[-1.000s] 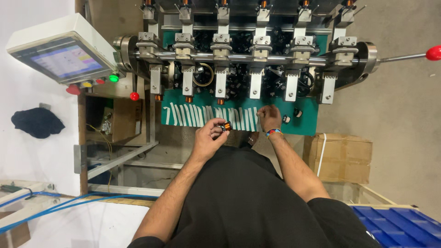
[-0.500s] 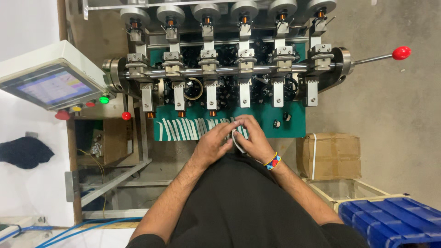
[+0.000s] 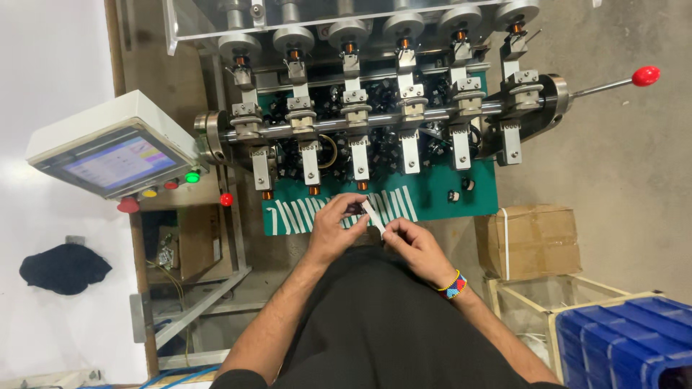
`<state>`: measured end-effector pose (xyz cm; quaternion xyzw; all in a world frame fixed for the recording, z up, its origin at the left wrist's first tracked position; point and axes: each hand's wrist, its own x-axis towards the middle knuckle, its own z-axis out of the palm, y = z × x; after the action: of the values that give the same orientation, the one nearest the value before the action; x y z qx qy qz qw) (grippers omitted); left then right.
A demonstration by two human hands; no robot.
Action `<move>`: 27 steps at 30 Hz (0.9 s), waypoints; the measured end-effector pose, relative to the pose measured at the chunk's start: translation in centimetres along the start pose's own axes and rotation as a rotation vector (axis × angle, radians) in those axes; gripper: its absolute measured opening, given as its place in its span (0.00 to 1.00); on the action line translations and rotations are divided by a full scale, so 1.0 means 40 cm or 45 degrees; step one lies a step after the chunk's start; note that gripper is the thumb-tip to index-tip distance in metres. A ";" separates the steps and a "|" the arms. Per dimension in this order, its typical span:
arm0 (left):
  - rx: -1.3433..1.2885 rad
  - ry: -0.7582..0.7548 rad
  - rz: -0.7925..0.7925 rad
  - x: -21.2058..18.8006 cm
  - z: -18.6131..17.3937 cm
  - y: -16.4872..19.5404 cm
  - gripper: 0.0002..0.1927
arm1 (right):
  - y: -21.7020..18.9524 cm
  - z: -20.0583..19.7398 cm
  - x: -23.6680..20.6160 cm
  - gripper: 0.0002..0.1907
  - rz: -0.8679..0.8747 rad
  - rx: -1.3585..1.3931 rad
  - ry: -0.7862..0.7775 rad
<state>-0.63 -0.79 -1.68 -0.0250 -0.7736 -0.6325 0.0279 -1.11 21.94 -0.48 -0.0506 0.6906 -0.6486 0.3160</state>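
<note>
Your left hand (image 3: 333,229) pinches a small dark part (image 3: 353,208) at its fingertips, and your right hand (image 3: 417,245) grips a white strip (image 3: 374,215) that slants up to touch that part. Both meet just over the near edge of the green surface (image 3: 440,194), where more white strips (image 3: 303,213) lie in a row. Behind stands the winding machine (image 3: 389,115) with its red-knobbed lever (image 3: 644,75). To your right sit a cardboard box (image 3: 533,241) and a blue crate (image 3: 627,346); their contents cannot be told.
</note>
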 end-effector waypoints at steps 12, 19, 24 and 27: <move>-1.066 -0.484 -0.806 -0.027 -0.053 -0.102 0.16 | -0.105 0.072 0.055 0.08 -0.759 -1.178 0.352; -1.041 -0.596 -0.844 -0.012 -0.066 -0.093 0.19 | -0.070 0.096 0.050 0.10 -0.794 -1.144 0.543; -0.679 -0.387 -0.412 0.004 -0.033 -0.043 0.23 | -0.040 0.089 0.044 0.14 -0.226 -0.386 0.666; -0.365 -0.282 -0.180 0.010 -0.006 0.001 0.27 | -0.034 0.058 0.027 0.17 -0.171 -0.052 0.451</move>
<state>-1.02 -1.02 -1.55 -0.0438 -0.6737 -0.7301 -0.1056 -1.27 19.19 0.49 0.0120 0.7435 -0.6528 0.1445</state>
